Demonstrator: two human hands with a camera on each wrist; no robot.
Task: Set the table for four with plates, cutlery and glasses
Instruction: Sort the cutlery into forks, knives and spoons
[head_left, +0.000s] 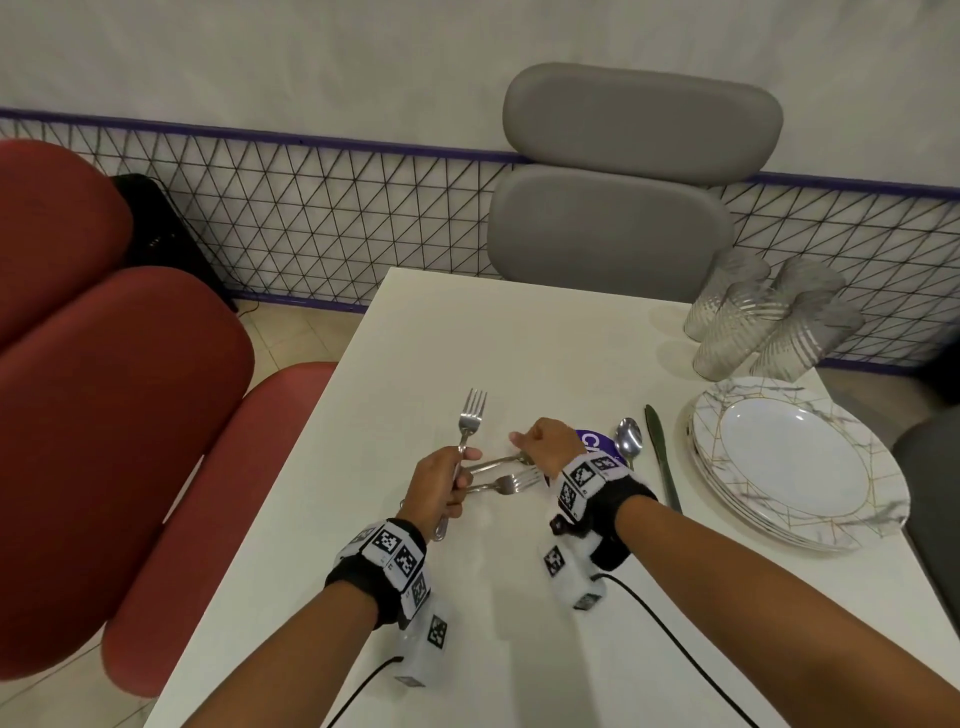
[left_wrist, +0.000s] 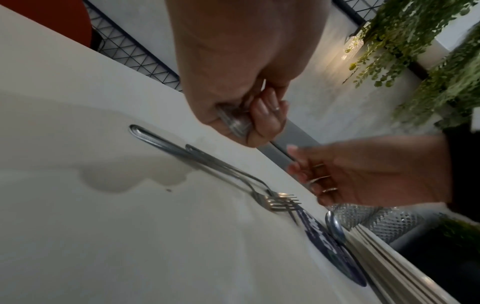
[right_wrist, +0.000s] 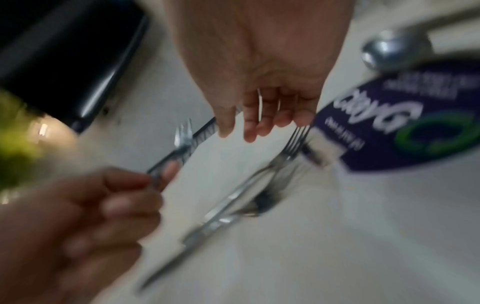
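My left hand (head_left: 457, 483) grips a steel fork (head_left: 471, 415) by its handle, tines pointing away from me, just above the white table (head_left: 467, 322). The fork's handle end (left_wrist: 233, 121) shows inside the curled fingers. Two more forks (head_left: 501, 473) lie side by side on the table, tines to the right. My right hand (head_left: 535, 441) hovers over those tines (right_wrist: 293, 142), its fingers (right_wrist: 250, 131) hanging down loosely with nothing in them. A spoon (head_left: 629, 439) and a knife (head_left: 662, 457) lie right of that hand. A stack of marbled plates (head_left: 795, 457) and several ribbed glasses (head_left: 769, 322) stand at the right.
A round purple sticker (head_left: 595, 441) sits on the table under my right wrist. Red chairs (head_left: 104, 415) stand along the left side, a grey chair (head_left: 613, 228) at the far end and a dark chair (head_left: 930, 493) at the right. Cables trail from both wristbands.
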